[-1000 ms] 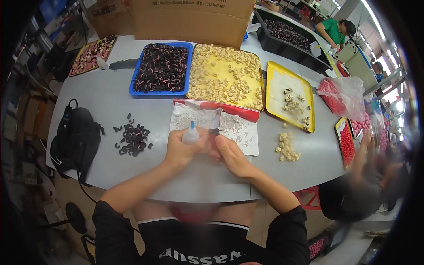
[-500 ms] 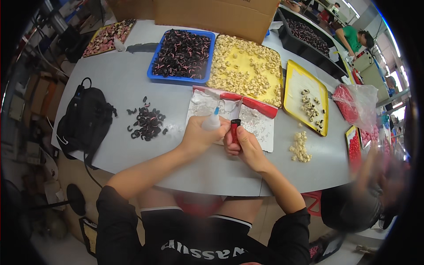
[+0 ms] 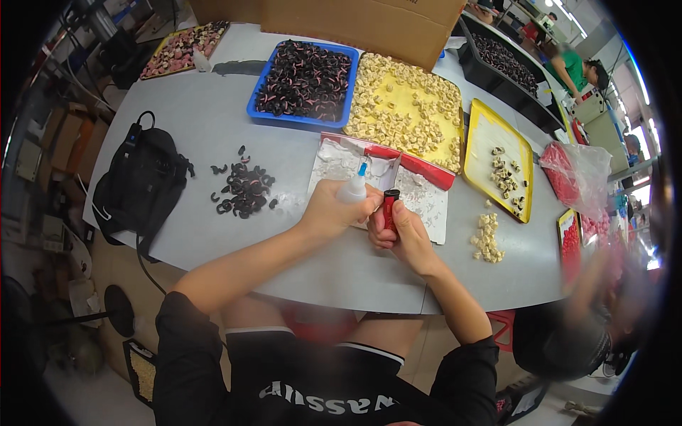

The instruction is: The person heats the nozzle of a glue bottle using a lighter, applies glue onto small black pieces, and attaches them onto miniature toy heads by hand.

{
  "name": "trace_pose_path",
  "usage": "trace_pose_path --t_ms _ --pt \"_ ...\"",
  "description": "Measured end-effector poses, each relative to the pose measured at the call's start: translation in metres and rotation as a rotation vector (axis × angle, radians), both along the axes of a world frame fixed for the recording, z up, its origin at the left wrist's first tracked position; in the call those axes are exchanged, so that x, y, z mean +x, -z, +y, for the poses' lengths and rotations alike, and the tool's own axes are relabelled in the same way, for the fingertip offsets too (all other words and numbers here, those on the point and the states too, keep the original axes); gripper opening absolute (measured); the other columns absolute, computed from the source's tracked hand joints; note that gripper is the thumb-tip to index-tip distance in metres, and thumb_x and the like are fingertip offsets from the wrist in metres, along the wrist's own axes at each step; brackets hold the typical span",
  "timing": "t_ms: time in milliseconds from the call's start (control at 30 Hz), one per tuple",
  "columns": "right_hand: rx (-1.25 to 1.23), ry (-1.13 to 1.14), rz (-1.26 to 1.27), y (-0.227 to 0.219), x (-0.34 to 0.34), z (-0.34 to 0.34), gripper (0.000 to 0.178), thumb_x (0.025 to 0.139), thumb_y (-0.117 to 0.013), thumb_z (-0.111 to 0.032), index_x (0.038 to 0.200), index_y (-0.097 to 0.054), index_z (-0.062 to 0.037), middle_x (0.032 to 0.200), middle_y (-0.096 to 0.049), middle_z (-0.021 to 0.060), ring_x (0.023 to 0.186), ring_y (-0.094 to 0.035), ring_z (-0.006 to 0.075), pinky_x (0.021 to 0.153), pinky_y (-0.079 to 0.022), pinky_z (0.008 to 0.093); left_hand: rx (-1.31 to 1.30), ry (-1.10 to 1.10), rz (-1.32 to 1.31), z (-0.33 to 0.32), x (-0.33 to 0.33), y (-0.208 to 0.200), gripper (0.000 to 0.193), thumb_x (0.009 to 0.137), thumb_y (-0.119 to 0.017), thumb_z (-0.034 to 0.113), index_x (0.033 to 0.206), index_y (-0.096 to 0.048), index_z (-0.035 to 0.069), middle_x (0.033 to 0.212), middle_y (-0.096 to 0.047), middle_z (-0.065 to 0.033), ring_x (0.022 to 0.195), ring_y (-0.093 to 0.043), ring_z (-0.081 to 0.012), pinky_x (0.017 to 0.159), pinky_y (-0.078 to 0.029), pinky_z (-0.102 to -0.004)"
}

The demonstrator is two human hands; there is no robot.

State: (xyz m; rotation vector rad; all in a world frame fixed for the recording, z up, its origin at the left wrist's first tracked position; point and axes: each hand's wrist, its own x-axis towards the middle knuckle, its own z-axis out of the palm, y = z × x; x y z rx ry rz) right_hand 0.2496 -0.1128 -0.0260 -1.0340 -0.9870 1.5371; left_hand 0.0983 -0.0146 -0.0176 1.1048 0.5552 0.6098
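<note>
In my left hand is a white squeeze bottle with a blue needle tip pointing up and away from me. My right hand grips a red lighter upright, its dark top facing up and the thumb near the upper end. No flame can be made out. Both hands are close together over the near part of a white card sheet with red flaps, smeared with whitish residue. To the left lies a loose pile of small black curved pieces; on the right is a heap of cream pieces.
Behind the card stand a blue tray of black and pink pieces and a yellow tray of cream pieces. A second yellow tray sits right. A black bag lies left. A cardboard box borders the back.
The whole view has shifted slightly, so the table's things appear further right and a little higher. Both hands keep their grips, with little movement over the card.
</note>
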Motion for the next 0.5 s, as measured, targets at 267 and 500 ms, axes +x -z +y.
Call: trace_pose_path --t_ms 267,500 --pt "0.057 0.249 -0.161 -0.01 -0.015 0.004 0.045 0.1 -0.026 -0.04 0.1 -0.046 0.0003 0.072 -0.039 0.0005 0.063 -0.035 0.0096 0.058 -0.033 0.0232 0.074 -0.113 -0.04 -0.009 0.006 -0.01 0.021 0.081 -0.069 0.008 0.098 -0.064 -0.001 0.084 -0.066 -0.0036 0.077 -0.06 -0.0072 0.069 -0.048 -0.0216" --pt "0.084 0.185 -0.191 -0.006 -0.015 0.005 0.045 0.101 -0.025 -0.037 0.114 -0.045 0.0018 0.075 -0.039 -0.0003 0.065 -0.034 0.0091 0.059 -0.033 0.0225 0.017 -0.104 -0.046 -0.007 0.003 0.001 0.017 0.081 -0.068 0.01 0.094 -0.063 0.0 0.084 -0.065 -0.0037 0.077 -0.06 -0.0082 0.071 -0.048 -0.0221"
